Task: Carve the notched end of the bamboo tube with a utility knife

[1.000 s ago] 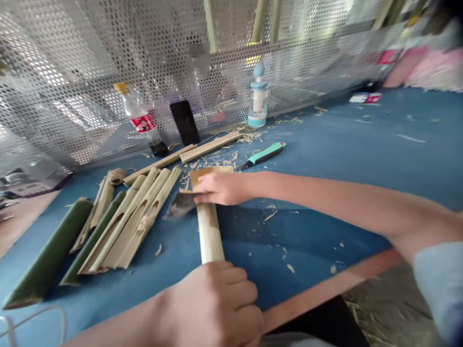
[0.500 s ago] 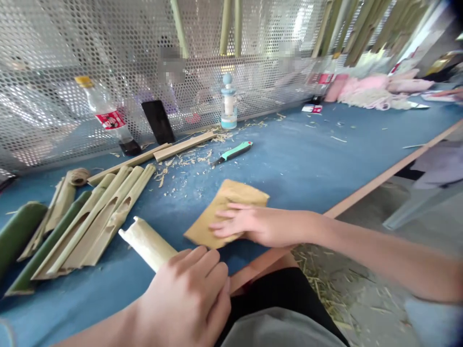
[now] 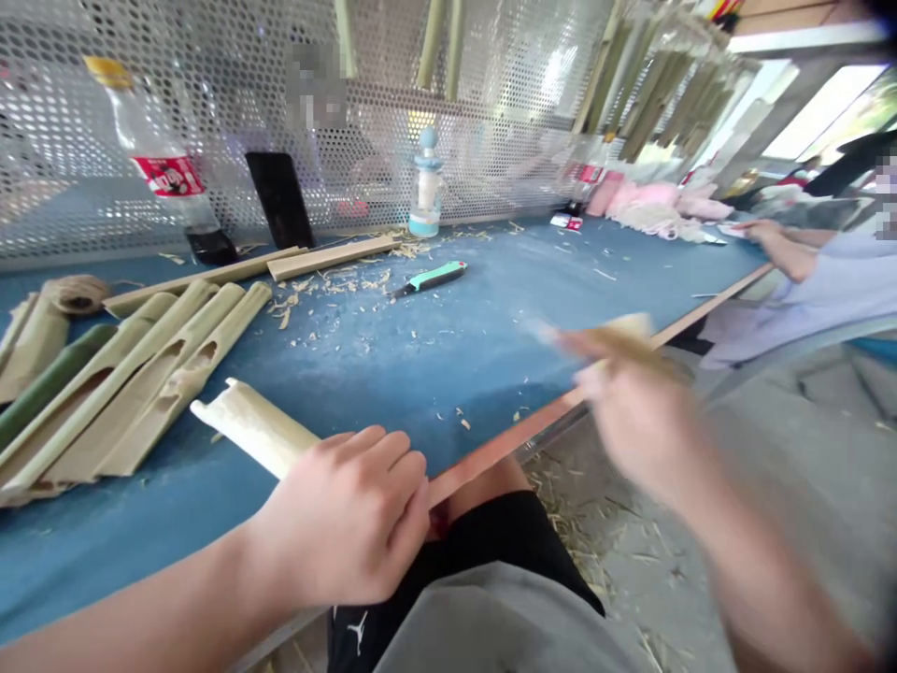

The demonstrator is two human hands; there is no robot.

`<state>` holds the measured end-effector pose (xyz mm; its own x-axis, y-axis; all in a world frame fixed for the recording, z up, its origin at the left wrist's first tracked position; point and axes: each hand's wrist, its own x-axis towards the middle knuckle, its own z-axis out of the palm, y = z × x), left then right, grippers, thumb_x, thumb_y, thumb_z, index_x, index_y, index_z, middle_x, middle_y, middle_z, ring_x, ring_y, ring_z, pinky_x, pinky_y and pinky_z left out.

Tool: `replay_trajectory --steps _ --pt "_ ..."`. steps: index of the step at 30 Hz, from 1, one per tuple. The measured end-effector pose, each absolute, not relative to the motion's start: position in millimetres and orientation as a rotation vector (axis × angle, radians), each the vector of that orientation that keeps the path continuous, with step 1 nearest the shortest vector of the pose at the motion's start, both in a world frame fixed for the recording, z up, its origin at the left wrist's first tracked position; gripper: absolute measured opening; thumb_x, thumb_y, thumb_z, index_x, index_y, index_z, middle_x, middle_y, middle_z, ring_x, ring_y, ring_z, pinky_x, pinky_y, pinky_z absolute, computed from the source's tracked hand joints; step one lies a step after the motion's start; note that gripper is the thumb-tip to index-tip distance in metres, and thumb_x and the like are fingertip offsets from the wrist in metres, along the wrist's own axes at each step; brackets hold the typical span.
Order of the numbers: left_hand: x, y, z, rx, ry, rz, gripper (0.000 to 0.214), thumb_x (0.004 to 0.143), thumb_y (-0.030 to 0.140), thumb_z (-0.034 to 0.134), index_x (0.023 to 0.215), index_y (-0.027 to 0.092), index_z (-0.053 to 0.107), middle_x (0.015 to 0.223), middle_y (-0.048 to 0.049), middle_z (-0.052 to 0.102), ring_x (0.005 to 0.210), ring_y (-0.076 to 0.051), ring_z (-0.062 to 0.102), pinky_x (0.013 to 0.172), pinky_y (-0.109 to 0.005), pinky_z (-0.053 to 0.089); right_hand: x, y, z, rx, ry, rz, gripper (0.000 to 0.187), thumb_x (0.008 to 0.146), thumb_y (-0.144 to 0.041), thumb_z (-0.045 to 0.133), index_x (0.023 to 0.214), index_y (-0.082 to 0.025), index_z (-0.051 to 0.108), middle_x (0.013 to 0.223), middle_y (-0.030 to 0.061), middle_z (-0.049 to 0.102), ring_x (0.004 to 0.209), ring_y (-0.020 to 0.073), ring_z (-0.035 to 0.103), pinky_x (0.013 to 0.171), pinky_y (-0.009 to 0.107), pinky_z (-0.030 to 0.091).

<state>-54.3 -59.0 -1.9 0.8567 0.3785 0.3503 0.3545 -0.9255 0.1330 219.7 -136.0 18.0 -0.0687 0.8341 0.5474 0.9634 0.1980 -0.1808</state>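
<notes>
Although the sandpaper (image 3: 620,341) lay flat under the right hand (image 3: 637,421) earlier, that hand, now blurred, has lifted it off the desk (image 3: 455,374) and pinches it well apart from the left hand (image 3: 336,519), which stays wrapped over the bamboo piece (image 3: 245,425) lying near the desk's front edge.

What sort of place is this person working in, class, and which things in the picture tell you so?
Probably a bamboo craft workshop: split bamboo pieces lie on a long blue workbench, with shavings scattered across it and a craft knife beside them.
</notes>
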Motion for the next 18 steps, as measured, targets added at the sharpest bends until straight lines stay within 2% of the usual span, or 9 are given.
replay_trajectory --steps 2,4,5,7,9,10,13,16,18 --pt "-55.0 -58.4 -1.8 2.961 0.569 0.586 0.024 0.090 0.020 0.038 0.068 0.018 0.049 0.066 -0.0027 0.049 0.057 -0.019 0.044 0.051 -0.035 0.038 169.8 -121.7 0.9 -1.445 -2.242 0.028 0.053 0.092 -0.007 0.031 0.137 -0.029 0.048 0.136 0.0018 0.057 0.126 0.0169 0.051 0.108 0.038 0.041" --pt "-55.6 -57.9 -1.7 2.969 0.554 0.617 0.024 0.090 0.020 0.039 0.069 0.017 0.051 0.067 -0.0032 0.050 0.059 -0.019 0.046 0.053 -0.035 0.040 153.8 -114.3 -15.3 -1.351 -2.438 0.311 0.049 0.092 -0.011 0.035 0.134 -0.029 0.051 0.136 0.0002 0.058 0.125 0.0160 0.052 0.106 0.034 0.043" --pt "-55.7 -57.8 -1.5 2.977 0.554 0.625 0.025 0.090 0.019 0.038 0.068 0.017 0.050 0.067 -0.0033 0.050 0.059 -0.019 0.046 0.053 -0.035 0.039 161.1 -113.3 -21.5 -1.493 -2.435 0.357 0.042 0.092 -0.017 0.040 0.129 -0.030 0.055 0.132 0.0009 0.061 0.120 0.0181 0.056 0.103 0.034 0.045" --pt "-55.4 -57.5 -0.9 2.992 0.552 0.615 0.027 0.091 0.019 0.038 0.066 0.018 0.048 0.065 -0.0029 0.048 0.056 -0.019 0.043 0.051 -0.035 0.036 202.0 -116.7 -27.1 -2.123 -2.102 0.254 0.027 0.090 -0.026 0.046 0.109 -0.032 0.064 0.105 0.0025 0.071 0.096 0.0203 0.067 0.085 0.033 0.054" --pt "-54.5 -57.4 -0.2 2.997 0.554 0.609 0.028 0.091 0.019 0.038 0.064 0.018 0.047 0.064 -0.0026 0.046 0.055 -0.018 0.041 0.049 -0.034 0.034 262.7 -126.4 -22.4 -2.458 -1.780 0.092 0.032 0.093 -0.029 0.036 0.096 -0.022 0.066 0.074 0.0130 0.068 0.067 0.0276 0.068 0.060 0.042 0.053" --pt "-53.8 -57.3 0.0 2.995 0.556 0.601 0.029 0.091 0.019 0.037 0.064 0.018 0.047 0.063 -0.0024 0.046 0.054 -0.018 0.041 0.049 -0.034 0.033 293.3 -133.0 -16.4 -2.570 -1.633 -0.006 0.035 0.093 -0.029 0.032 0.093 -0.021 0.066 0.065 0.0144 0.063 0.061 0.0297 0.065 0.056 0.045 0.050" --pt "-52.1 -57.1 0.2 2.994 0.581 0.568 0.030 0.092 0.020 0.037 0.064 0.018 0.047 0.063 -0.0023 0.047 0.055 -0.018 0.041 0.050 -0.034 0.033 356.1 -150.1 8.0 -2.768 -1.211 -0.286 0.036 0.092 -0.033 0.029 0.099 -0.024 0.064 0.057 0.0125 0.054 0.066 0.0337 0.065 0.057 0.050 0.047" --pt "-51.8 -57.9 -0.3 2.994 0.580 0.547 0.029 0.092 0.020 0.037 0.064 0.018 0.046 0.064 -0.0022 0.047 0.055 -0.019 0.041 0.051 -0.034 0.033 351.5 -140.3 25.9 -2.701 -1.135 -0.421 0.043 0.093 -0.031 0.023 0.115 -0.017 0.056 0.073 0.0212 0.059 0.087 0.0391 0.064 0.070 0.058 0.045" --pt "-52.4 -59.0 -0.8 2.994 0.575 0.556 0.028 0.092 0.020 0.037 0.065 0.018 0.046 0.064 -0.0023 0.046 0.055 -0.019 0.041 0.051 -0.034 0.033 312.2 -112.6 28.7 -2.528 -1.417 -0.315 0.044 0.094 -0.028 0.022 0.120 -0.012 0.053 0.085 0.0246 0.063 0.098 0.0395 0.061 0.080 0.060 0.043"
